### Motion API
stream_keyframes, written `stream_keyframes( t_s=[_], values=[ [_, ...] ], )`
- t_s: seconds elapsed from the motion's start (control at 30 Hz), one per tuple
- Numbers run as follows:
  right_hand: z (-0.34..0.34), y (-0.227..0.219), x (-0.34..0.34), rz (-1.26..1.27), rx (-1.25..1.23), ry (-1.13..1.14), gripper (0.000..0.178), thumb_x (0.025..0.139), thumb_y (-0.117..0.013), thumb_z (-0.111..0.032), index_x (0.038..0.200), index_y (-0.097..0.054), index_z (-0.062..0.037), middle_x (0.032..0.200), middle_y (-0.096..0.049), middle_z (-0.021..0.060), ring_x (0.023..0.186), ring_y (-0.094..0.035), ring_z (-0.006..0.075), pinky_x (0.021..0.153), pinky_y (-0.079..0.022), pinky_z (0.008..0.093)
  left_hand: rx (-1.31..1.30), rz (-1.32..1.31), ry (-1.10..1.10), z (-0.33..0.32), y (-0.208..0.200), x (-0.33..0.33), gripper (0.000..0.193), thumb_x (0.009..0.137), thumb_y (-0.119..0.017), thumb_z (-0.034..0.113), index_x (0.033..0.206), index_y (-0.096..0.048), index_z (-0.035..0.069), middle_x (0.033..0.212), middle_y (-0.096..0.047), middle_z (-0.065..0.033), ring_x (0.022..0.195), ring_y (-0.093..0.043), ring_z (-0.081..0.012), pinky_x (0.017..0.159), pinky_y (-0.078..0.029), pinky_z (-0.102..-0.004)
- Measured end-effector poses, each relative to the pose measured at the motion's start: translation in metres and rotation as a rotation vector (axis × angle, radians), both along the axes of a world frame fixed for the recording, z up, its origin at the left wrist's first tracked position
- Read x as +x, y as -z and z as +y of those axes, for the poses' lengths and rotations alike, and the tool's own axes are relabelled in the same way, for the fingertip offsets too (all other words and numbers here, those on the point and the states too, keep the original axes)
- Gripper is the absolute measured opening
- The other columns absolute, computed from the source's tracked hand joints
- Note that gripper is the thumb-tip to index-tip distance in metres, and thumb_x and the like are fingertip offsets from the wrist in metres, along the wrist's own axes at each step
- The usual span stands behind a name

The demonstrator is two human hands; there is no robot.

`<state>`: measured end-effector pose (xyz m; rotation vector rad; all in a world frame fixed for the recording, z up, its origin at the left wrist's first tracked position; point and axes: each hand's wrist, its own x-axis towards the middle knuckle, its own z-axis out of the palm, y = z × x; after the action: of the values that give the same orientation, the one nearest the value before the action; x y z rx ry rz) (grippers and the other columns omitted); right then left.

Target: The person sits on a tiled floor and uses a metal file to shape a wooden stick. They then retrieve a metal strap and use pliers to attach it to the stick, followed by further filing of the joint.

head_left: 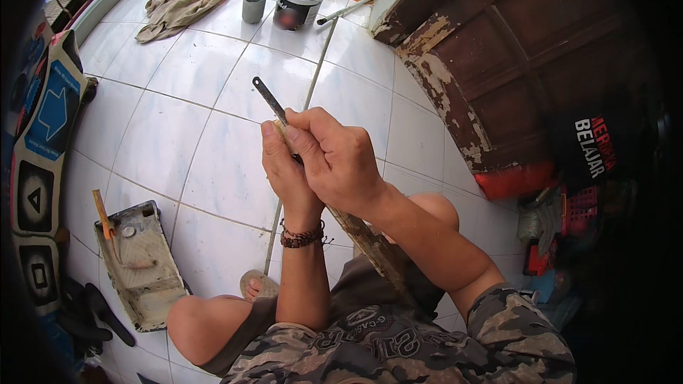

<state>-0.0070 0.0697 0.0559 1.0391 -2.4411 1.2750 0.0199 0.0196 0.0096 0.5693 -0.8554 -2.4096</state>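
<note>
My left hand (288, 171), with a braided bracelet at the wrist, is closed round the upper end of a long, worn wooden strip (370, 245). The strip slants down under my right forearm to my lap. My right hand (345, 160) presses against the left and is closed on a narrow dark metal strip (267, 94), which looks like a hacksaw blade. Its free end has a small hole and points up and left, past my fingertips. Where blade and wood meet is mostly hidden by my fingers.
A paint tray (146, 270) with an orange-handled tool (102, 213) lies on the tiles at left. Farther off are a crumpled cloth (181, 11), a grey cup (254, 6) and a paint bucket (299, 11). A peeling brown door (526, 50) stands at right.
</note>
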Motion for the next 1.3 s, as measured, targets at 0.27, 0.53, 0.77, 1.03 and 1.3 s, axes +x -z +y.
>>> stream_keyframes(
  t_s=[0.27, 0.53, 0.77, 1.03, 1.3],
  values=[
    [0.017, 0.011, 0.008, -0.03, -0.041, -0.007, 0.016, 0.095, -0.06, -0.011, 0.103, -0.064, 0.0029, 0.069, -0.067, 0.015, 0.055, -0.065, 0.0175, 0.051, -0.048, 0.0274, -0.031, 0.03, 0.038, -0.001, 0.011, 0.001, 0.045, 0.107, -0.028, 0.038, 0.082, -0.051, 0.008, 0.072, -0.053, 0.0009, 0.064, -0.048, -0.007, 0.057, -0.04, -0.0229],
    [0.051, 0.005, 0.032, -0.084, -0.079, 0.044, 0.015, 0.095, -0.061, -0.008, 0.105, -0.063, 0.0031, 0.067, -0.064, 0.0111, 0.054, -0.06, 0.0147, 0.05, -0.045, 0.026, 0.093, 0.069, 0.106, -0.001, -0.003, -0.004, 0.051, 0.106, -0.021, 0.044, 0.084, -0.049, 0.007, 0.062, -0.048, -0.003, 0.048, -0.045, -0.0118, 0.044, -0.04, -0.0237],
    [0.086, 0.002, 0.023, -0.423, -0.385, 0.111, 0.017, 0.099, -0.056, -0.008, 0.11, -0.062, 0.0033, 0.067, -0.05, -0.0077, 0.059, -0.038, -0.0006, 0.05, -0.031, 0.0177, 0.123, 0.225, 0.205, 0.0, -0.002, -0.002, 0.056, 0.103, -0.016, 0.052, 0.088, -0.045, 0.007, 0.053, -0.041, -0.0046, 0.034, -0.037, -0.0146, 0.033, -0.033, -0.0244],
    [0.088, 0.005, 0.019, -0.553, -0.311, 0.04, 0.017, 0.099, -0.052, -0.002, 0.113, -0.058, 0.0065, 0.08, -0.058, -0.0031, 0.067, -0.041, -0.0008, 0.058, -0.034, 0.0156, 0.156, 0.308, 0.201, 0.002, -0.002, -0.004, 0.051, 0.104, -0.016, 0.049, 0.088, -0.045, 0.01, 0.054, -0.041, -0.0027, 0.032, -0.033, -0.0142, 0.032, -0.029, -0.0243],
    [0.069, 0.003, 0.019, -0.178, -0.18, 0.049, 0.015, 0.095, -0.06, -0.008, 0.106, -0.062, 0.0024, 0.063, -0.061, 0.0085, 0.049, -0.055, 0.0106, 0.043, -0.041, 0.0248, 0.124, 0.299, 0.207, 0.007, -0.001, -0.008, 0.054, 0.104, -0.018, 0.05, 0.087, -0.046, 0.007, 0.058, -0.044, -0.0036, 0.046, -0.044, -0.0125, 0.043, -0.037, -0.024]
  ],
)
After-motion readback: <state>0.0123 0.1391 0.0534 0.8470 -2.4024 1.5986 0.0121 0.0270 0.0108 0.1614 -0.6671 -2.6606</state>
